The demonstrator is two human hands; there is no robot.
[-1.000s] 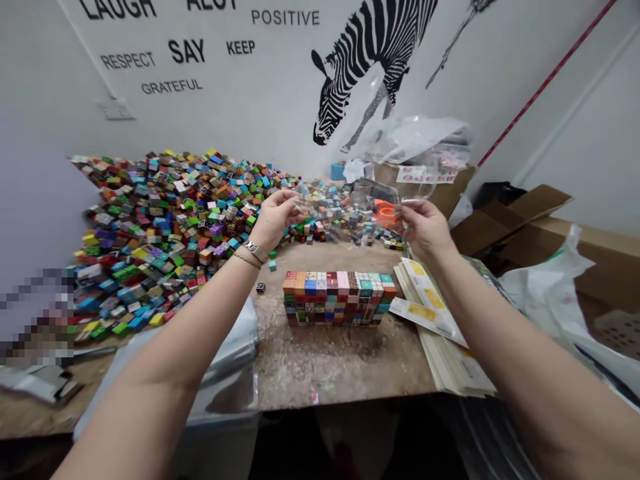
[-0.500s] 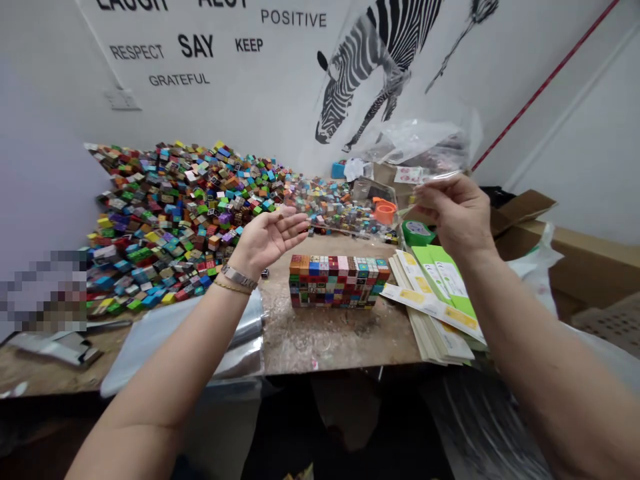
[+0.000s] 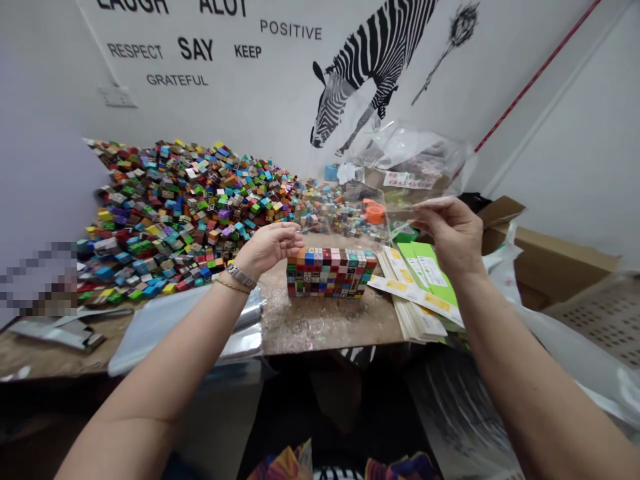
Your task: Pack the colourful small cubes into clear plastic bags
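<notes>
Pinching the upper edge of a clear film (image 3: 357,213), the right hand (image 3: 447,233) keeps its thumb and fingers closed. The left hand (image 3: 273,247) faces the film's opposite end with fingers loosely bent; contact or grip there cannot be confirmed. A second ago both hands appeared to pinch the film; the left has since opened, then partly curled again. As a judgement, the right hand now bears most of the film, and its spread depends on the left hand's hold. Below and between the hands, the block of printed cubes (image 3: 327,275) stands on the table (image 3: 325,327), unwrapped and unmoved. Beside the left forearm lie clear plastic sheets (image 3: 155,320); beyond the left hand, a heap of loose cubes (image 3: 185,220). Just below the right hand lie paper strips (image 3: 415,297) and green packets (image 3: 434,272).
</notes>
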